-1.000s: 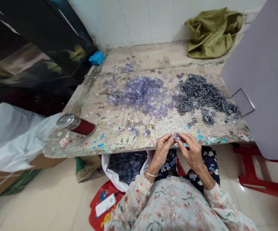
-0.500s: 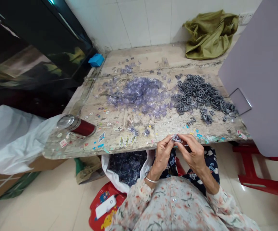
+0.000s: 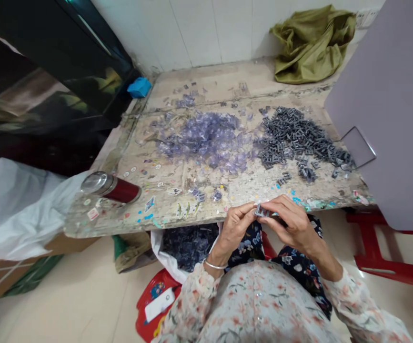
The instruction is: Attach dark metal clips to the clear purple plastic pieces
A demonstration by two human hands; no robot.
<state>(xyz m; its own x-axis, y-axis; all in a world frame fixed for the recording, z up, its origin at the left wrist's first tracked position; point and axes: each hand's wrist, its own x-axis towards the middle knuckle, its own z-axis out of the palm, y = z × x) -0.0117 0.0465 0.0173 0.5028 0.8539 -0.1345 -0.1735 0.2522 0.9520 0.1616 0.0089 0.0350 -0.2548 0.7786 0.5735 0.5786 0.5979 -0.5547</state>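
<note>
One small grey piece, pinched by nearly closed left hand and right hand near the edge of the surface, seems light and stiff, best held by its ends, though blur hides detail.

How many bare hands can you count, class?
2: the left hand, with a silver bangle at its wrist, and the right hand, both holding one small grey plastic piece. None seems hidden.

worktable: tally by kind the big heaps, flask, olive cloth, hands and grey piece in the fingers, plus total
Purplish clear heap: 1
Dark grey heap: 1
Red flask: 1
Olive cloth: 1
Hands: 2, left hand and right hand
Grey piece: 1 showing
Total: 7
</note>
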